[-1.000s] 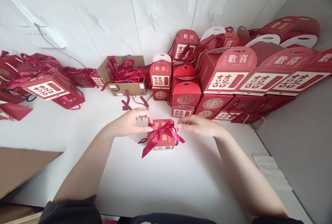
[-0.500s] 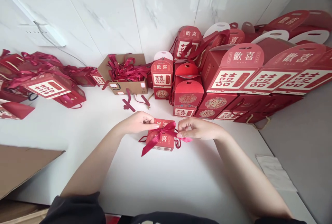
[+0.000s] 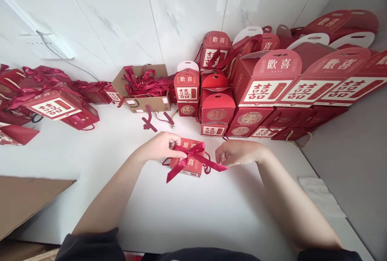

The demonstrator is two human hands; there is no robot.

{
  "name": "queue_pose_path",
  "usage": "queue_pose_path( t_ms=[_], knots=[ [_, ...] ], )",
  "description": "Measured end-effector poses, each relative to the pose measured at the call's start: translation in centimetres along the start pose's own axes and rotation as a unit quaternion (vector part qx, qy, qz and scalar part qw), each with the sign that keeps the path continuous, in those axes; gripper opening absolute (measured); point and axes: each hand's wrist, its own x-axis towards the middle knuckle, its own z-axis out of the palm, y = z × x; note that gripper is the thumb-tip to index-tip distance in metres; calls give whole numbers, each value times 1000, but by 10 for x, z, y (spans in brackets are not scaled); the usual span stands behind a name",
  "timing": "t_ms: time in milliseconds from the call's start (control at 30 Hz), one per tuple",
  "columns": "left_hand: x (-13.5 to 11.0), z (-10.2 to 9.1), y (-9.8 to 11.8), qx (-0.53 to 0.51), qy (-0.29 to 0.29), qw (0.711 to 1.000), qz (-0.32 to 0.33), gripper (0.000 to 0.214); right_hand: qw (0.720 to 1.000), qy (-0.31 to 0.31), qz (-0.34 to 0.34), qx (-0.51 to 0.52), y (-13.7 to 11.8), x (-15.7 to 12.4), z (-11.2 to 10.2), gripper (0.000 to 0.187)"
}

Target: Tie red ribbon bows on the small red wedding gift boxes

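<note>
A small red gift box (image 3: 185, 168) with cord handles lies on the white table in front of me. Across its top sits a shiny dark red ribbon bow (image 3: 198, 156), its two tails spread left and right. My left hand (image 3: 165, 146) pinches the left side of the bow near the knot, thumb and forefinger together. To the right of the box is my right hand (image 3: 238, 153), its fingers curled inward just above the right tail's end. Whether those fingers hold anything is hidden.
Stacked red boxes (image 3: 269, 92) stand at the back right against the wall. A cardboard box (image 3: 148, 104) holds ribbons, with loose ribbon pieces (image 3: 148, 125) before it. Ribboned boxes (image 3: 53, 104) sit at left. A cardboard flap (image 3: 33, 200) juts in front left.
My right hand has moved right, away from the bow. The bow's right loop and right tail now show more fully. My left hand stays at the bow.
</note>
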Motion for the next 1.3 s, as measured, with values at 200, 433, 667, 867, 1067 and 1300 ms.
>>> queue_pose_path(
  t_ms=[200,433,667,867,1067,1300],
  knots=[
    [4,-5,-5,-60,-42,997,34,36,993,25,11,115,-23,-1,1,51],
    [10,-7,-16,-126,-78,989,3,34,990,32,-2,140,-35,10,16,32],
    [11,-3,-17,-164,-101,981,-2,33,986,-30,-27,164,-27,9,9,26],
    [13,-3,-19,-146,-101,984,14,35,979,-121,-5,162,-8,20,8,28],
    [10,-10,-18,-97,-105,990,13,32,996,14,48,71,0,-3,-5,13],
    [7,-5,-10,-106,-107,988,32,32,950,119,-43,285,-24,16,6,25]
  ],
)
